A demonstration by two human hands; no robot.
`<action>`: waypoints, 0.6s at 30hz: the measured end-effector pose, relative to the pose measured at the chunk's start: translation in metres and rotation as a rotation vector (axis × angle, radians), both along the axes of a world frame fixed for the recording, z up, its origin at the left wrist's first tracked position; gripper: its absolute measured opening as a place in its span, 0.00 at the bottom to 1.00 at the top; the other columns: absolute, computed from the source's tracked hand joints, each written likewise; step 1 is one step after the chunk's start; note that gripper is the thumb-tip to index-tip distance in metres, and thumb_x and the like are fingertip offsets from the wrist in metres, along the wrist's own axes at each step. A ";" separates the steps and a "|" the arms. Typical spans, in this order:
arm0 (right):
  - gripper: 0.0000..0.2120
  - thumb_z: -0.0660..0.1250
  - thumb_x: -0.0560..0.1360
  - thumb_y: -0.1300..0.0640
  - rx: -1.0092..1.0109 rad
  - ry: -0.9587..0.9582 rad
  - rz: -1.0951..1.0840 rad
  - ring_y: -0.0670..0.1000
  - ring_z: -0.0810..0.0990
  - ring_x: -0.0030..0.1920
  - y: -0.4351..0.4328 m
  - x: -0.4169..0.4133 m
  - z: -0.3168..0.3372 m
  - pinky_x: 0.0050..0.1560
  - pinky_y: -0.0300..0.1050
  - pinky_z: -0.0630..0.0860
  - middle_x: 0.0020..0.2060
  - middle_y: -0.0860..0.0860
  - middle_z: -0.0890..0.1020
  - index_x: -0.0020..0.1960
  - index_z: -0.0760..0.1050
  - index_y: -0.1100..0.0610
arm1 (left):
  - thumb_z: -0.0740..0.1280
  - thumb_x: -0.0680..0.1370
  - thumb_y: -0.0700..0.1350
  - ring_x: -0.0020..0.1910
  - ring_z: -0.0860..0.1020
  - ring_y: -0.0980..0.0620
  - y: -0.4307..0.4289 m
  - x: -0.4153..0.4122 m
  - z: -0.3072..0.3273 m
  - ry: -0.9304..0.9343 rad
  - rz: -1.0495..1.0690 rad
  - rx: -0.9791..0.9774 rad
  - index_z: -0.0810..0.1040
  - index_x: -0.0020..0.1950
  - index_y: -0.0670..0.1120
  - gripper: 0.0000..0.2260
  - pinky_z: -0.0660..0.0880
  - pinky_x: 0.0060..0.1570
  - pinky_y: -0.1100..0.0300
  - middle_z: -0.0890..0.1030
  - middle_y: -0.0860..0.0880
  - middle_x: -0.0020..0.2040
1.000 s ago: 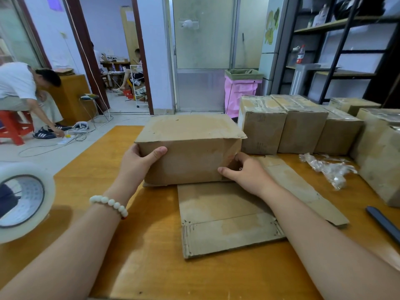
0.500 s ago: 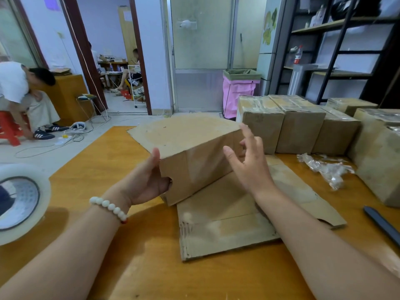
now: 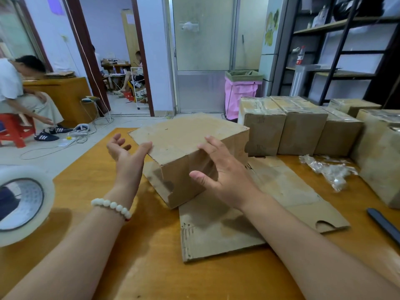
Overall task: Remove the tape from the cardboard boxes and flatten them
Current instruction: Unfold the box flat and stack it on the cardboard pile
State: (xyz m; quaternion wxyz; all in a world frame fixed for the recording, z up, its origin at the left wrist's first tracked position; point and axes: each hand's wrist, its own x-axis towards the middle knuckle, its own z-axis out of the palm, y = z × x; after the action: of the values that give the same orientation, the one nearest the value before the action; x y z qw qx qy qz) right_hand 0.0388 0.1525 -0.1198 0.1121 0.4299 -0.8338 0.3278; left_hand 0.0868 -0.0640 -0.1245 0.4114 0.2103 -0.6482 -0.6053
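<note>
Table (image 3: pixel 151 267): glossy orange wood.
Cardboard box (image 3: pixel 186 139): matte, rectangular, resting partly on flattened cardboard (image 3: pixel 216 230).
Left hand (image 3: pixel 125 152): spread wide, thumb at box edge.
Right hand (image 3: pixel 225 174): splayed wide over box.

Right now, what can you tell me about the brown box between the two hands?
The box is plain brown cardboard, scuffed and smudged, its top closed with no tape showing. It sits turned, one corner toward the camera, partly on the wooden table, partly on a flattened cardboard sheet. The left hand, open, touches its top edge with the thumb; the right hand spreads its fingers over the near right side, contact unclear.
</note>
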 end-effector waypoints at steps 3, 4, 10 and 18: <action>0.38 0.52 0.66 0.26 -0.041 0.020 -0.052 0.51 0.64 0.69 -0.003 0.003 0.000 0.63 0.50 0.66 0.73 0.45 0.59 0.68 0.62 0.48 | 0.71 0.76 0.45 0.76 0.54 0.48 0.002 0.000 -0.002 -0.051 -0.044 -0.084 0.51 0.77 0.54 0.37 0.57 0.72 0.50 0.53 0.48 0.77; 0.40 0.52 0.64 0.25 -0.042 0.046 -0.077 0.52 0.65 0.66 -0.004 0.005 -0.001 0.60 0.49 0.66 0.71 0.46 0.61 0.67 0.62 0.50 | 0.71 0.74 0.48 0.77 0.52 0.49 0.003 0.001 -0.002 -0.053 -0.061 -0.118 0.51 0.78 0.55 0.39 0.55 0.72 0.49 0.52 0.49 0.78; 0.47 0.53 0.59 0.21 -0.050 0.088 -0.167 0.54 0.57 0.67 -0.012 0.009 -0.008 0.67 0.55 0.63 0.68 0.50 0.60 0.66 0.56 0.52 | 0.66 0.67 0.52 0.78 0.51 0.52 0.004 0.006 -0.002 -0.036 -0.088 -0.213 0.57 0.77 0.58 0.38 0.54 0.71 0.51 0.52 0.52 0.79; 0.47 0.56 0.60 0.23 0.104 0.009 -0.157 0.55 0.36 0.74 -0.019 0.020 -0.010 0.72 0.65 0.52 0.70 0.47 0.41 0.72 0.45 0.41 | 0.61 0.81 0.46 0.72 0.62 0.52 -0.004 -0.003 0.000 0.027 -0.121 0.016 0.61 0.77 0.52 0.24 0.59 0.63 0.61 0.63 0.51 0.75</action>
State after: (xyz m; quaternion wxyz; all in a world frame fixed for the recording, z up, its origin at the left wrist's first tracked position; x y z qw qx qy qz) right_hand 0.0585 0.1334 -0.1301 0.1188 0.3699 -0.8803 0.2723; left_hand 0.0843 -0.0681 -0.1246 0.3810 0.1658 -0.6494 -0.6369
